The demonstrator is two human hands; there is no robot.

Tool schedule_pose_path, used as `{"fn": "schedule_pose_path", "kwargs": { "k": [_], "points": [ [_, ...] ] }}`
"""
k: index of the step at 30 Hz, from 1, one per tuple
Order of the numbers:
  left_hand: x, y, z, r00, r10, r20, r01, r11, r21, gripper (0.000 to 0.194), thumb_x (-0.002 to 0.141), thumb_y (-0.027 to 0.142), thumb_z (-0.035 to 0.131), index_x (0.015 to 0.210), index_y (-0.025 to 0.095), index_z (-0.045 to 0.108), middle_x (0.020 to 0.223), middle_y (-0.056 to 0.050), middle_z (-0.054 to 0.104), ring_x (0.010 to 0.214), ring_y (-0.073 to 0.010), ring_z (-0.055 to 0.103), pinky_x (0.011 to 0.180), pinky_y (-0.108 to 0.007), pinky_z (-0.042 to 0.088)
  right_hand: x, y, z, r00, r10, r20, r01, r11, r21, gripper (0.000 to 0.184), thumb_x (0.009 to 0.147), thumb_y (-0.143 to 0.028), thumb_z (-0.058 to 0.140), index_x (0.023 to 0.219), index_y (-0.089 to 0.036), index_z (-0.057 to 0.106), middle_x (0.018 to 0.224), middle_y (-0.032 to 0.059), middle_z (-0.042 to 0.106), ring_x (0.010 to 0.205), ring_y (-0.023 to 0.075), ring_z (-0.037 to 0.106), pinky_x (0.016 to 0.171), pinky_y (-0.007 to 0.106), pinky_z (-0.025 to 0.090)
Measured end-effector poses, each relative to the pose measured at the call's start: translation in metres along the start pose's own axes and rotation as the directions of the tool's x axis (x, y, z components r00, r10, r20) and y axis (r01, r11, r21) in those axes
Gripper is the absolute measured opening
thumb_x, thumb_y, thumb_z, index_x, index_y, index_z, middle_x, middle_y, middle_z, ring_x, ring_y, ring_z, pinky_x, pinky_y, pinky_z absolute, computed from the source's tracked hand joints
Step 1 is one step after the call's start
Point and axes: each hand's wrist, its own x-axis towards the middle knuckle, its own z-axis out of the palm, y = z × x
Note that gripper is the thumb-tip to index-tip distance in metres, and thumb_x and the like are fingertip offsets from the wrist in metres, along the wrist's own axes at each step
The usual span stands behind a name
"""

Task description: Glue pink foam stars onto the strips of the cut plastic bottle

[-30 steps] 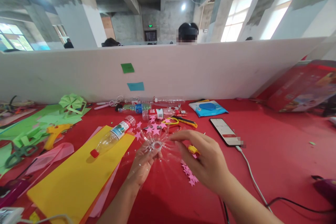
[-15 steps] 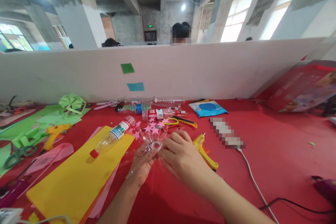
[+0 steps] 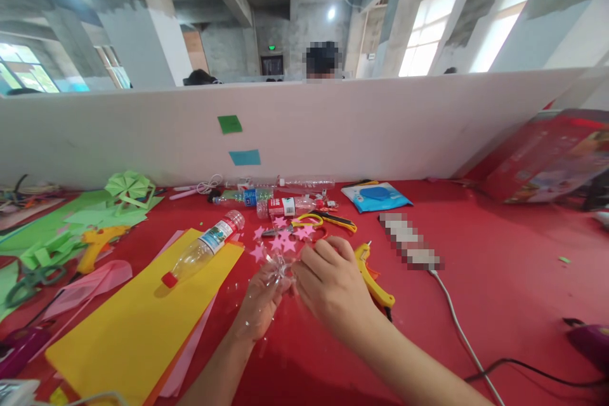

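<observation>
My left hand (image 3: 261,298) is closed around a cut clear plastic bottle (image 3: 280,264), whose strips splay outward. Pink stars (image 3: 287,243) show just beyond it; I cannot tell which are fixed to the strips. On the right side of the plastic, my right hand (image 3: 330,279) has its fingers curled and pinched at the rim, with the fingertips partly hidden. Behind the stars lie scissors (image 3: 308,222) with yellow handles. A yellow glue gun (image 3: 374,280) rests just right of my right hand.
Yellow paper (image 3: 128,323) lies at left, bearing a labelled bottle (image 3: 204,247). More bottles (image 3: 285,206), a utility knife (image 3: 339,221) and a wipes pack (image 3: 378,196) sit toward the white partition (image 3: 380,127). A white cable (image 3: 459,317) crosses the right side.
The cut plastic bottle has tilted and turned in my hands, so its ring opening shows less. The scissors behind it are more exposed. Both hands stay in nearly the same place.
</observation>
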Motion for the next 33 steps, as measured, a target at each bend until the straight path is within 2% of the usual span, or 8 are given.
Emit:
{"fn": "schedule_pose_path", "kwargs": {
  "k": [3,6,10,14,18,23,29,33],
  "points": [
    [0.001,0.004,0.000,0.999,0.039,0.011,-0.039,0.999,-0.026,0.021,0.055,0.018,0.081,0.068,0.018,0.063,0.061,0.005,0.058,0.056,-0.0072,0.051,0.055,-0.020,0.042,0.003,0.001,-0.004,0.997,0.031,0.067,-0.038,0.994,0.104,0.024,0.084,-0.012,0.055,0.061,-0.016,0.051,0.066,-0.0001,0.054,0.067,0.0150,0.040,0.070,0.031,0.030],
    [0.001,0.008,0.000,0.999,0.046,-0.008,-0.046,0.999,-0.025,0.027,0.053,0.018,0.082,0.076,0.020,0.067,0.069,0.003,0.065,0.064,-0.0092,0.057,0.061,-0.020,0.045,0.004,0.001,-0.008,0.991,0.063,0.119,-0.084,0.980,0.179,0.019,0.083,-0.015,0.059,0.065,-0.017,0.054,0.070,-0.0001,0.056,0.069,0.0154,0.043,0.071,0.031,0.030],
    [0.000,0.009,0.002,0.998,0.060,0.019,-0.061,0.998,0.013,0.026,0.058,0.022,0.080,0.081,0.020,0.069,0.077,0.000,0.069,0.073,-0.0144,0.062,0.067,-0.025,0.048,0.005,0.001,-0.011,0.988,0.099,0.117,-0.122,0.969,0.213,0.014,0.085,-0.017,0.057,0.072,-0.017,0.060,0.071,0.0006,0.056,0.070,0.0163,0.044,0.071,0.031,0.031],
    [-0.001,0.009,0.003,0.998,0.066,0.008,-0.066,0.998,0.017,0.030,0.056,0.022,0.080,0.083,0.020,0.068,0.076,-0.001,0.069,0.075,-0.0166,0.063,0.069,-0.028,0.048,0.005,0.000,-0.012,0.984,0.123,0.131,-0.155,0.950,0.272,0.012,0.086,-0.017,0.056,0.078,-0.017,0.064,0.072,0.0010,0.057,0.070,0.0161,0.044,0.070,0.030,0.031],
    [0.000,0.010,0.002,0.997,0.066,-0.029,-0.066,0.998,0.004,0.032,0.053,0.023,0.082,0.082,0.019,0.068,0.074,0.000,0.068,0.070,-0.0132,0.061,0.065,-0.024,0.047,0.004,0.000,-0.011,0.982,0.122,0.143,-0.159,0.946,0.281,0.017,0.087,-0.015,0.054,0.072,-0.017,0.062,0.069,0.0004,0.056,0.069,0.0155,0.043,0.069,0.029,0.031],
    [0.002,0.008,-0.004,0.995,0.099,0.002,-0.099,0.995,-0.030,0.024,0.058,0.026,0.082,0.076,0.017,0.069,0.068,0.002,0.065,0.061,-0.0079,0.055,0.061,-0.021,0.045,0.004,-0.001,-0.008,0.989,0.036,0.144,-0.078,0.951,0.299,0.028,0.089,-0.012,0.049,0.062,-0.016,0.054,0.066,-0.0005,0.056,0.066,0.0139,0.041,0.070,0.030,0.030],
    [0.001,0.005,-0.004,0.996,0.086,-0.019,-0.086,0.995,-0.039,0.026,0.058,0.024,0.082,0.078,0.017,0.069,0.074,0.000,0.068,0.066,-0.0096,0.060,0.064,-0.021,0.048,0.005,0.000,-0.009,0.994,0.067,0.082,-0.085,0.969,0.233,0.025,0.088,-0.014,0.051,0.063,-0.017,0.055,0.065,-0.0004,0.055,0.065,0.0142,0.042,0.069,0.030,0.030],
    [-0.002,0.008,0.001,0.996,0.078,-0.033,-0.079,0.996,-0.038,0.027,0.054,0.024,0.084,0.077,0.018,0.069,0.075,0.000,0.069,0.070,-0.0111,0.063,0.067,-0.021,0.049,0.006,0.000,-0.014,0.984,0.119,0.130,-0.147,0.961,0.235,0.016,0.085,-0.016,0.057,0.069,-0.018,0.060,0.071,0.0001,0.057,0.070,0.0153,0.045,0.071,0.030,0.031]
  ]
}}
